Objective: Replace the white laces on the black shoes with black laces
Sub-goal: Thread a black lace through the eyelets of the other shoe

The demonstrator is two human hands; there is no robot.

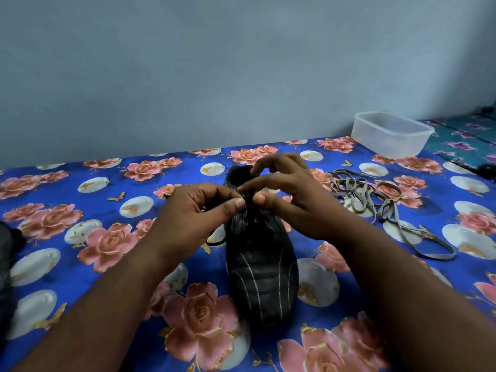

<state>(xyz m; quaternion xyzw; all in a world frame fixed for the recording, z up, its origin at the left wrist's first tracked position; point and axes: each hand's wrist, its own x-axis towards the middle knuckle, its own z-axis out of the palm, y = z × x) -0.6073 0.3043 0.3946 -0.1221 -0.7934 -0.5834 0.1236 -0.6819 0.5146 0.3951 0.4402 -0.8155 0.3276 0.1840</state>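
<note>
A black shoe [261, 272] with thin pale stripes lies on the flowered blue cloth, toe toward me. My left hand [196, 210] and my right hand [287, 194] meet over its lacing area, each pinching the black lace [248, 202] between thumb and forefinger. A loop of black lace [214, 241] hangs out at the shoe's left side. The removed white laces [375, 202] lie in a loose tangle on the cloth to the right of the shoe. The eyelets under my fingers are hidden.
A clear plastic container [390, 134] stands at the back right by the wall. A dark object [8, 264] sits at the left edge of the cloth. The bed's far edge meets a pale blue wall.
</note>
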